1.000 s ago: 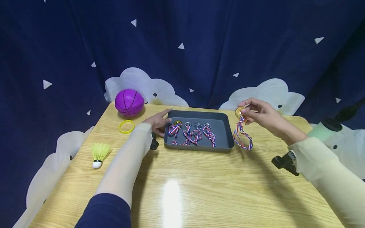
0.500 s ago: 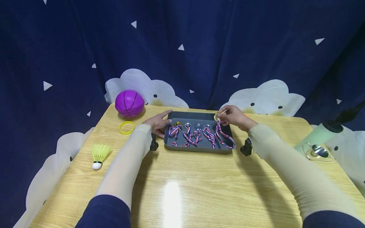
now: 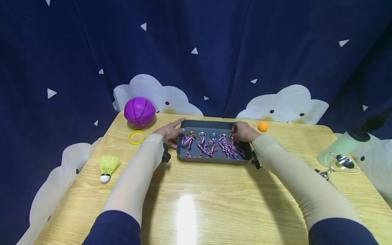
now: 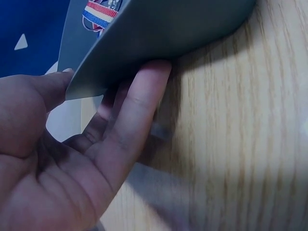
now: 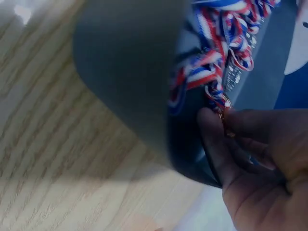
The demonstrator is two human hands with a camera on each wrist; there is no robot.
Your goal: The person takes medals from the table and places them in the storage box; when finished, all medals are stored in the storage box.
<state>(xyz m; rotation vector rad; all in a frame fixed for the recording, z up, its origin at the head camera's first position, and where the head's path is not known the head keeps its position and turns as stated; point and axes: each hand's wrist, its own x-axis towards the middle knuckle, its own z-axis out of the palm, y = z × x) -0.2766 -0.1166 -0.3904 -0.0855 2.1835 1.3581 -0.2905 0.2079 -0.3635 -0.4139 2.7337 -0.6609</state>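
A dark grey tray [image 3: 214,160] lies on the wooden table, holding several medals on red, white and blue ribbons in a row. My left hand [image 3: 166,132] grips its left end; the left wrist view has the thumb [image 4: 55,86] at the rim and a finger [image 4: 144,91] against the outer wall. At the right end inside the tray, my right hand [image 3: 243,132] pinches a gold medal [image 3: 231,136] between thumb and finger. That medal [image 5: 222,115] is mostly covered by the fingertips in the right wrist view. Its ribbon [image 3: 237,151] lies in the tray.
Left of the tray are a purple ball [image 3: 139,111], a yellow wristband [image 3: 136,137] and a yellow shuttlecock [image 3: 108,166]. Rightward sit an orange ball [image 3: 262,126], a pale green cylinder with a dark end [image 3: 343,146] and a silver trophy cup [image 3: 340,165], partly behind my right arm.
My right hand has carried the gold medal leftward from beside the tray and down into its right end. The ribbon, hanging before, now lies inside. My left hand has stayed put.
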